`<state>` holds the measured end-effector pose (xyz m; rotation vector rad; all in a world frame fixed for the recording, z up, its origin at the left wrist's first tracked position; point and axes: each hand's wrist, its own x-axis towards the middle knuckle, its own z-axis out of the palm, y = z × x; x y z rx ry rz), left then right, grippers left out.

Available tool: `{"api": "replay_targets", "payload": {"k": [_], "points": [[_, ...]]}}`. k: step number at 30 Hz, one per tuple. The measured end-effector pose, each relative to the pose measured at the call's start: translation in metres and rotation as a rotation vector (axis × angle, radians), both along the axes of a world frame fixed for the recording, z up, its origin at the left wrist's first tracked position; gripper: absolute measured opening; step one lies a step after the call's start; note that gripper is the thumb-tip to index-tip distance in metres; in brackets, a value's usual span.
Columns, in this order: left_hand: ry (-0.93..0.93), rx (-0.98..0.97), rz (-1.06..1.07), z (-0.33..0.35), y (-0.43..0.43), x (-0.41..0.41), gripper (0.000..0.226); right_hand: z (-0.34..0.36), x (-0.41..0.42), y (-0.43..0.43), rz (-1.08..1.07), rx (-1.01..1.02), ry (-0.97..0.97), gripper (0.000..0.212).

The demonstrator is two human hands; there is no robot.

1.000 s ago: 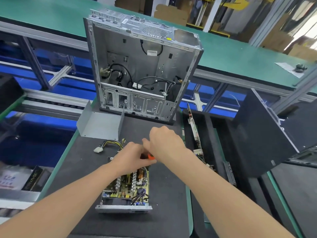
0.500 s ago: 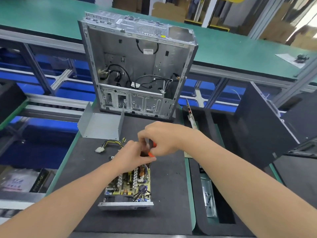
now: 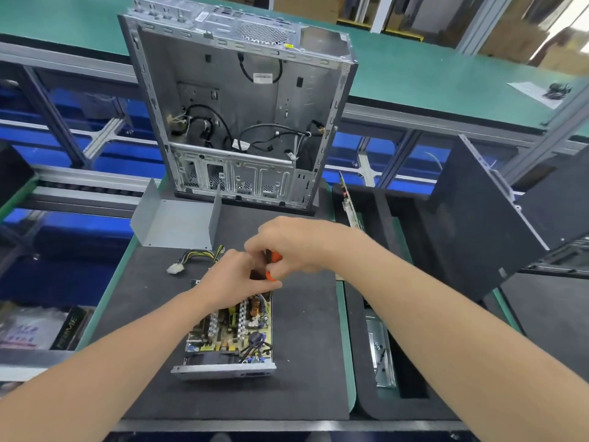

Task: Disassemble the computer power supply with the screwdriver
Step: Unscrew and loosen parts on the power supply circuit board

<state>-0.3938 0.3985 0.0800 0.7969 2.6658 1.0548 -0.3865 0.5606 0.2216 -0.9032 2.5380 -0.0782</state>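
The opened power supply (image 3: 228, 339) lies on the black mat (image 3: 306, 362) with its circuit board bare and its grey front plate toward me. Its yellow and black cable bundle with a white plug (image 3: 191, 260) trails off to the far left. My right hand (image 3: 296, 244) grips the orange and black screwdriver (image 3: 273, 266) over the supply's far end. My left hand (image 3: 236, 275) is curled round the lower part of the screwdriver right beside the right hand. The screwdriver's tip is hidden behind my fingers.
The supply's grey sheet-metal cover (image 3: 177, 218) lies at the mat's far left. An empty computer case (image 3: 237, 113) stands upright behind it. A foam tray (image 3: 373, 403) to the right holds a metal bracket (image 3: 381, 355), and a black side panel (image 3: 478, 218) leans further right.
Both hands stay together over the far end of the supply. My right hand has turned on the screwdriver, and more of its orange handle shows now. The camera has shifted slightly.
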Motion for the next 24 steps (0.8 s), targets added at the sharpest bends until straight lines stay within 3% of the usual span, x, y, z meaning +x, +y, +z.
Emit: {"api": "replay_targets", "payload": {"k": [4, 6, 8, 12, 14, 16, 18, 24], "points": [[0.005, 0.047, -0.02, 0.0, 0.0, 0.002, 0.013, 0.002, -0.007, -0.001, 0.213, 0.042, 0.04, 0.018], [-0.002, 0.044, 0.004, -0.001, 0.002, 0.002, 0.019, 0.001, -0.004, -0.001, 0.192, 0.021, 0.042, 0.017], [0.008, 0.02, 0.016, -0.002, 0.002, 0.001, 0.027, 0.0, 0.005, -0.001, 0.044, -0.014, 0.091, 0.017], [0.016, 0.05, -0.016, 0.0, 0.002, 0.004, 0.024, -0.015, 0.028, -0.019, -0.469, 0.064, 0.506, 0.055], [0.052, 0.044, -0.011, 0.003, 0.002, 0.006, 0.035, -0.024, 0.031, -0.027, -0.553, 0.071, 0.449, 0.053], [0.068, 0.054, -0.008, 0.001, 0.001, 0.005, 0.044, -0.024, 0.025, -0.025, -0.488, 0.088, 0.363, 0.033], [0.034, 0.026, -0.022, -0.002, 0.0, 0.002, 0.03, -0.018, 0.018, -0.016, -0.372, 0.043, 0.263, 0.015], [0.037, 0.017, -0.02, 0.001, 0.0, 0.002, 0.02, 0.003, 0.004, 0.006, 0.077, 0.008, 0.014, 0.012]]}}
